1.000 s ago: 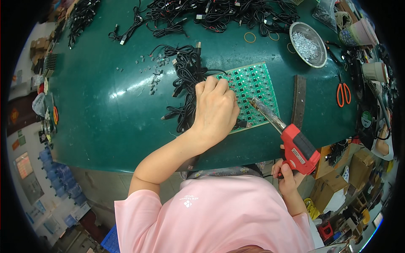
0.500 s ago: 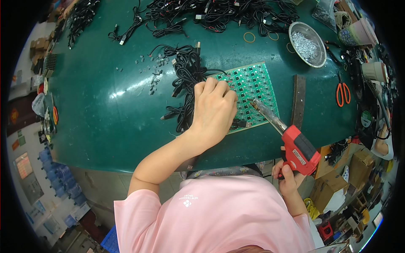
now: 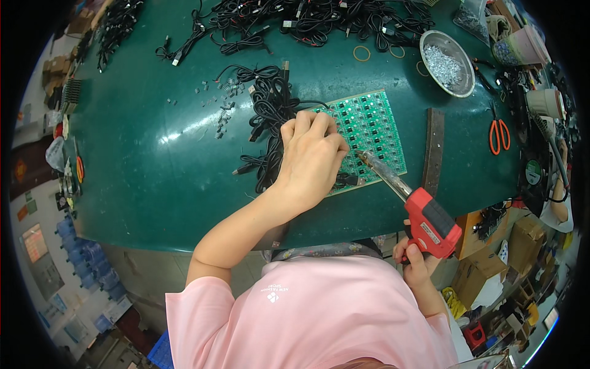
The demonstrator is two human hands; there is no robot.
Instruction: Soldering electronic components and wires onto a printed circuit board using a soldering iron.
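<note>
Head view: Solder work at a green worktop [image 3: 153, 184], where a green circuit board [image 3: 378, 126] lies just ahead of the person, angled slightly. At the board's nine o'clock, the left hand [image 3: 312, 150] arches over its near edge, fingers curled down in a narrow grip; whether they pinch a wire cannot be told, as the fingertips are hidden. From five o'clock the right hand [image 3: 419, 261] grasps the handle of a red-and-black soldering gun [image 3: 433, 222], its tip over the board just beside the left fingers; contact cannot be made out. A heap of black cables [image 3: 273, 101] sits at ten o'clock, a dark bar [image 3: 434, 147] at three, a metal bowl [image 3: 468, 77] between one and two.

The step in hand looks to be joining a cable lead to the board. The next move would call for a steady left hand and the hot tip placed exactly on one joint, clear of fingers.
</note>
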